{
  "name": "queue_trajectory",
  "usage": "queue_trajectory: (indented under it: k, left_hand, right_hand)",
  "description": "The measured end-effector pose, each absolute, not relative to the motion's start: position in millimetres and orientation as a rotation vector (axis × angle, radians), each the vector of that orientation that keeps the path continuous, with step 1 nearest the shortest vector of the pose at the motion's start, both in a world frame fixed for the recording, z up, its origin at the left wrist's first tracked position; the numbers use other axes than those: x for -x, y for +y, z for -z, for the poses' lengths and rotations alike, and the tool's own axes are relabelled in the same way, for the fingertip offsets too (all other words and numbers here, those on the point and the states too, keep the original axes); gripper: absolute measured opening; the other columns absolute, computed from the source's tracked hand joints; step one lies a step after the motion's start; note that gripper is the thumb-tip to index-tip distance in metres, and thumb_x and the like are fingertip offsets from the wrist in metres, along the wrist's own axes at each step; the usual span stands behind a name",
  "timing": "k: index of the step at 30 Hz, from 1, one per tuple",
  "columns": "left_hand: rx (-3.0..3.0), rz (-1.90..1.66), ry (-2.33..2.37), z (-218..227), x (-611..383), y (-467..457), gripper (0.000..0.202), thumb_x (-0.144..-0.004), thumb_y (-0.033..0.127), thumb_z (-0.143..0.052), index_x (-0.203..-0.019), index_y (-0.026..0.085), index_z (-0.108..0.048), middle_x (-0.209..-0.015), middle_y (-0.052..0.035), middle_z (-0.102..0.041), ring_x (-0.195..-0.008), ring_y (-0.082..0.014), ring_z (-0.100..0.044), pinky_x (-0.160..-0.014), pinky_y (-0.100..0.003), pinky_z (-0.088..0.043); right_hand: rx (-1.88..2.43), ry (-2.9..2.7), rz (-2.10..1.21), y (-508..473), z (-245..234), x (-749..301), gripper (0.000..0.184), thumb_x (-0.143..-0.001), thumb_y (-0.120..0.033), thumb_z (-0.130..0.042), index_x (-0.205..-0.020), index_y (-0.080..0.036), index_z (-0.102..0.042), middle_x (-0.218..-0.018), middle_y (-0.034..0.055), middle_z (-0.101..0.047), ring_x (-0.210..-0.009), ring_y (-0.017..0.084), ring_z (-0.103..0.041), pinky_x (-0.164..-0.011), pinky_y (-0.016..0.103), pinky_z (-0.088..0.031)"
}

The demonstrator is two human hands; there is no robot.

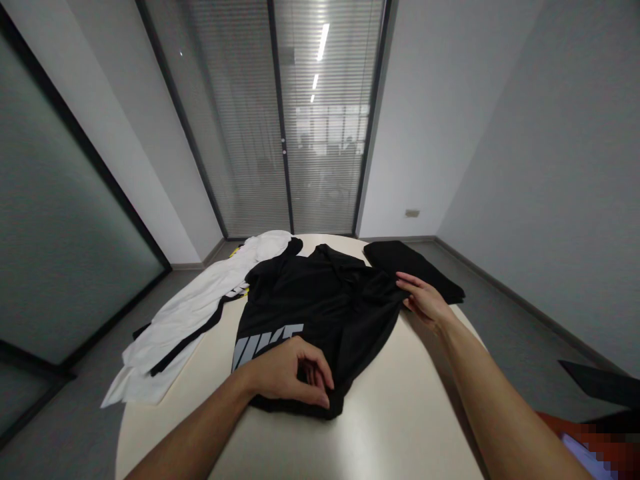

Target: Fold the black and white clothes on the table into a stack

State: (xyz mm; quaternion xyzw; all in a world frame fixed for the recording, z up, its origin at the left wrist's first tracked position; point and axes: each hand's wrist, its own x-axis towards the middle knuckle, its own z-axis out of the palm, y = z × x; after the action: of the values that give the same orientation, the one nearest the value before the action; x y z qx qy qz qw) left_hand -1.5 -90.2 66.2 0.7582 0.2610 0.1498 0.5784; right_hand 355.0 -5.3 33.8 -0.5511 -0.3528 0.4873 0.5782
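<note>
A black T-shirt point(320, 307) with a grey printed logo lies spread on the cream table point(400, 413). My left hand point(293, 377) rests on the shirt's near hem, fingers curled and pinching the fabric. My right hand point(425, 300) lies at the shirt's right edge, fingers stretched out and pressed against the cloth near the sleeve.
A white garment with black trim point(195, 320) hangs over the table's left edge. A folded black garment point(415, 267) sits at the far right of the table. Glass partitions and blinds stand beyond. A dark and red object point(600, 420) sits at the lower right.
</note>
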Motion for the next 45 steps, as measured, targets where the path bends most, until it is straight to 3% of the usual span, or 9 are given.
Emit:
queue_trajectory:
  k: [5, 9, 12, 21, 28, 33, 37, 42, 45]
  left_hand:
    - [-1.954, -0.492, 0.878, -53, -8, -87, 0.028, -0.085, 0.029, -0.070, -0.111, 0.020, -0.070, -0.106, -0.0045, -0.073, -0.084, -0.0137, -0.066, -0.067, -0.023, -0.051]
    - [-2.139, -0.452, 0.871, -51, -9, -86, 0.031, -0.084, 0.029, -0.072, -0.115, 0.023, -0.070, -0.105, -0.0035, -0.072, -0.083, -0.0140, -0.065, -0.069, -0.023, -0.050]
    - [-2.204, -0.426, 0.876, -53, -8, -87, 0.032, -0.084, 0.029, -0.072, -0.116, 0.023, -0.070, -0.104, -0.0034, -0.073, -0.082, -0.0144, -0.065, -0.069, -0.023, -0.049]
    - [-2.172, -0.321, 0.923, -53, 2, -79, 0.029, -0.085, 0.034, -0.071, -0.110, 0.021, -0.072, -0.092, -0.0025, -0.074, -0.075, -0.0135, -0.066, -0.069, -0.023, -0.048]
    - [-2.127, -0.307, 0.920, -52, 6, -76, 0.029, -0.086, 0.036, -0.068, -0.111, 0.021, -0.071, -0.086, -0.0009, -0.072, -0.074, -0.0129, -0.066, -0.067, -0.021, -0.048]
    - [-2.134, -0.308, 1.073, -50, 12, -70, 0.033, -0.090, 0.043, -0.062, -0.116, 0.023, -0.067, -0.083, 0.0015, -0.071, -0.072, -0.0139, -0.065, -0.064, -0.023, -0.044]
    - [-2.097, -0.363, 1.149, -52, 16, -67, 0.049, -0.094, 0.043, -0.058, -0.138, 0.025, -0.051, -0.078, 0.0050, -0.065, -0.064, -0.0128, -0.061, -0.061, -0.024, -0.041]
    - [-2.293, -0.340, 0.906, -57, 13, -72, 0.023, -0.086, 0.041, -0.072, -0.099, 0.023, -0.075, -0.088, -0.0004, -0.066, -0.077, -0.0139, -0.061, -0.068, -0.024, -0.043]
    - [-2.238, -0.342, 0.678, -57, 7, -78, 0.022, -0.080, 0.042, -0.079, -0.089, 0.022, -0.078, -0.099, -0.0033, -0.069, -0.088, -0.0158, -0.064, -0.078, -0.025, -0.047]
  right_hand:
    - [1.533, -1.138, -0.838, -5, -31, -349, 0.035, -0.073, -0.036, -0.078, -0.104, -0.021, -0.070, -0.086, 0.0054, -0.067, -0.072, 0.018, -0.064, -0.071, 0.035, -0.058]
    - [1.703, -1.601, -0.136, -12, -43, -338, 0.023, -0.081, -0.041, -0.068, -0.091, -0.022, -0.074, -0.104, 0.0100, -0.066, -0.088, 0.025, -0.062, -0.084, 0.043, -0.052]
    - [1.557, -1.897, 0.002, -23, -59, -320, 0.023, -0.089, -0.042, -0.062, -0.084, -0.023, -0.074, -0.094, 0.0094, -0.068, -0.093, 0.027, -0.059, -0.088, 0.043, -0.047]
    - [1.306, -2.509, -0.211, -31, -55, -291, 0.032, -0.086, -0.042, -0.070, -0.112, -0.025, -0.075, -0.107, 0.0093, -0.073, -0.103, 0.028, -0.061, -0.089, 0.041, -0.046]
    - [1.276, -2.495, -0.329, -26, -49, -296, 0.014, -0.089, -0.034, -0.066, -0.090, -0.023, -0.075, -0.090, 0.0069, -0.073, -0.098, 0.026, -0.061, -0.087, 0.038, -0.046]
    - [1.217, -1.965, -0.770, -31, -63, -300, 0.031, -0.091, -0.051, -0.061, -0.097, -0.022, -0.069, -0.091, 0.0050, -0.071, -0.084, 0.020, -0.064, -0.077, 0.032, -0.048]
    - [1.057, -1.575, -1.266, -41, -65, -325, 0.050, -0.068, -0.067, -0.078, -0.082, -0.021, -0.064, -0.072, 0.0030, -0.067, -0.064, 0.017, -0.062, -0.061, 0.028, -0.046]
    - [0.960, -1.458, -1.530, -54, -62, -352, 0.073, -0.037, -0.089, -0.072, -0.071, -0.025, -0.063, -0.036, -0.0050, -0.040, -0.035, 0.013, -0.043, -0.043, 0.027, -0.037]
    - [1.006, -1.360, -1.370, -51, -69, -347, 0.066, -0.047, -0.081, -0.076, -0.083, -0.026, -0.068, -0.041, -0.0050, -0.044, -0.039, 0.013, -0.044, -0.044, 0.027, -0.037]
